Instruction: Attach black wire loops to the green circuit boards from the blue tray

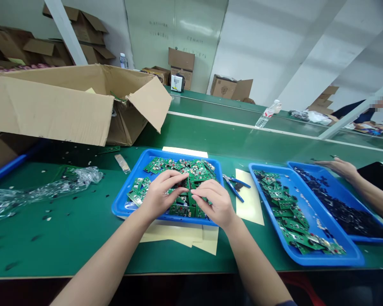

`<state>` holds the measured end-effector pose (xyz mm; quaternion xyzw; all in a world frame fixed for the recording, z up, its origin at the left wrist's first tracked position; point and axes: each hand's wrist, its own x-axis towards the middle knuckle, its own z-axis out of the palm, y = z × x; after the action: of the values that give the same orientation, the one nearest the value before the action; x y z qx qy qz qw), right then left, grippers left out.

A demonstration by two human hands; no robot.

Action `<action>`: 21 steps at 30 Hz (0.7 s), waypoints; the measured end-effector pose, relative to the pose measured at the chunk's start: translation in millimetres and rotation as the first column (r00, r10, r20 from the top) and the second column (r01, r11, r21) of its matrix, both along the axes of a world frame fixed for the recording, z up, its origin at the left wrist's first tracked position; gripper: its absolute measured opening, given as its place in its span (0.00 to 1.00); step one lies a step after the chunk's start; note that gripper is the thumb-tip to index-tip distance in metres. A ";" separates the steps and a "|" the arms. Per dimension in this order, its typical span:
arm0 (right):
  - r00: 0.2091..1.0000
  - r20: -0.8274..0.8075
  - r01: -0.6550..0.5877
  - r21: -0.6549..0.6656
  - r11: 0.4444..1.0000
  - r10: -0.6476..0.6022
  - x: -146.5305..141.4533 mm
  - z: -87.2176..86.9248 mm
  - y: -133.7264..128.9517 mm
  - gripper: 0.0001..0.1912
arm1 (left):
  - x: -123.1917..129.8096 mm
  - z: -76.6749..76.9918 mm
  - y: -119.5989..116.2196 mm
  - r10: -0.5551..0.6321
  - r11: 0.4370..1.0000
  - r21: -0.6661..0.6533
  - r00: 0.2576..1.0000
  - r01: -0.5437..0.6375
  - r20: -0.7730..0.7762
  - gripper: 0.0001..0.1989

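Both hands are over a blue tray (pixel 118 204) heaped with green circuit boards (pixel 196 170). My left hand (pixel 161 193) is closed, thumb and fingers gripping a small circuit board (pixel 188 182) seen almost edge-on. Close against that board, the thumb and fingertips of my right hand (pixel 217 202) are pinched together; whatever they hold is too small to make out. Blue-handled pliers (pixel 234 189) lie just right of the tray, partly on a yellowish paper sheet (pixel 252 208). More of this paper sticks out under the tray's front edge.
To the right stand a second blue tray (pixel 306 259) of circuit boards and a third (pixel 364 239) of small black parts. A co-worker's hand (pixel 341 168) reaches over the third. An open cardboard box (pixel 51 108) and clear plastic wrap (pixel 67 182) are at left; a bottle (pixel 268 114) stands behind.
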<state>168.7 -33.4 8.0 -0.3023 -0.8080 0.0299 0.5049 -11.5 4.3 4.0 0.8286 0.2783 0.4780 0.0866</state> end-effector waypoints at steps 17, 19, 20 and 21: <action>0.943 -0.328 -0.214 -0.722 0.657 -0.052 16.9 6.2 4.9 0.13 | 7.3 -3.7 -7.8 -0.045 0.987 0.157 0.999 0.041 0.024 0.15; 0.953 -0.304 -0.240 -0.764 0.599 -0.006 12.0 4.9 3.7 0.11 | 8.4 -5.6 -7.4 -0.027 0.982 0.187 0.999 0.021 0.028 0.16; 0.947 -0.321 -0.262 -0.775 0.575 -0.001 9.9 4.3 2.7 0.10 | 8.2 -6.2 -6.7 -0.014 0.980 0.200 0.999 0.007 0.033 0.17; 0.937 -0.349 -0.290 -0.784 0.549 -0.003 8.1 3.6 1.8 0.09 | 7.6 -6.5 -5.8 -0.001 0.977 0.213 0.999 -0.007 0.039 0.17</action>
<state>176.8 -31.6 11.7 -0.4263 -0.6317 0.4930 0.4198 -3.9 -1.4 -2.5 0.8234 0.2248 0.5210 0.0017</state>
